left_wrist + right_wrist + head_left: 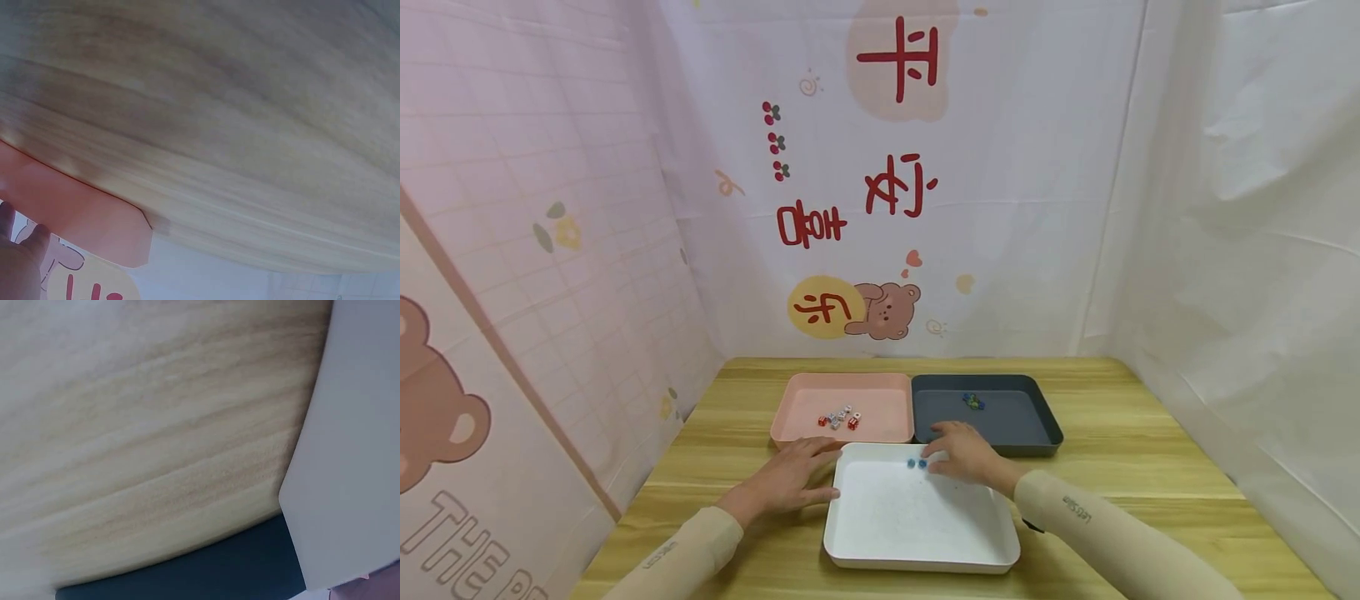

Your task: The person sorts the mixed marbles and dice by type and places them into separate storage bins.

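Observation:
A white tray lies in front, with two small blue pieces near its far edge; their exact kind is too small to tell. Over that edge is my right hand, its index finger and thumb beside the right-hand blue piece, with no clear grip on it. My left hand is at the tray's left side, fingers loosely extended and thumb at the rim, holding nothing. In the left wrist view, fingertips show at the lower left. The right wrist view shows no part of the right hand.
Behind the white tray, a pink tray holds several small red and whitish dice. Beside it, a dark grey tray contains a cluster of small blue and green pieces. All stand on a wooden table enclosed by printed cloth.

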Tool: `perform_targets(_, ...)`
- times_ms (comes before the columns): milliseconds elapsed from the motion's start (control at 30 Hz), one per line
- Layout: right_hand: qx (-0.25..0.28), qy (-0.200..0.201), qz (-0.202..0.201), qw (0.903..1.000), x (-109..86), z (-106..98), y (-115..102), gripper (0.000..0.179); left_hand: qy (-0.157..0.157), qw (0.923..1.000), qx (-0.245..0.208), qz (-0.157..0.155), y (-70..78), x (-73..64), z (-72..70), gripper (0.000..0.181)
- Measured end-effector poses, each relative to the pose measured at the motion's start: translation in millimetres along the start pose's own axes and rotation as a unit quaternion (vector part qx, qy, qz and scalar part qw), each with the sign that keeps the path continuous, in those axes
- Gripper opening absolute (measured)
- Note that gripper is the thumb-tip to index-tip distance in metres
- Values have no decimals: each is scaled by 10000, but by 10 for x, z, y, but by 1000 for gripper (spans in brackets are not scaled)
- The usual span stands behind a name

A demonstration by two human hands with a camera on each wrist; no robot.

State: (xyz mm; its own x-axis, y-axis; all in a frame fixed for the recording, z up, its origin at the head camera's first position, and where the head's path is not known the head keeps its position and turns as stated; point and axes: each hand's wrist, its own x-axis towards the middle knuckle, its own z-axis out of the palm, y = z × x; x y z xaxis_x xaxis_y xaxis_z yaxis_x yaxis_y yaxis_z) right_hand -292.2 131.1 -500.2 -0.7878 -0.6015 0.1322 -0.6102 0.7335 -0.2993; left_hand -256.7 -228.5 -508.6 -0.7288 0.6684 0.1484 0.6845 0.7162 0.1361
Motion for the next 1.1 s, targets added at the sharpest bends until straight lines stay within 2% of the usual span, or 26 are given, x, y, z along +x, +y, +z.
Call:
perform_targets(200,-212,-116,-56,9997,16,54,14,20,-16,10000,-16,-29,24,5,-14,77)
perform_targets(533,-364,9,-155,9992,8,97,-8,5,25,10000,16,9,22,-7,0,77)
perform_targets(900,-127,56,-25,9999,-27,125,1,4,169,9998,26,125,8,-13,9,79)
perform_targets(1100,-17,209,-92,9997,-42,97,30,4,184,9997,33,133,7,-13,-1,78)
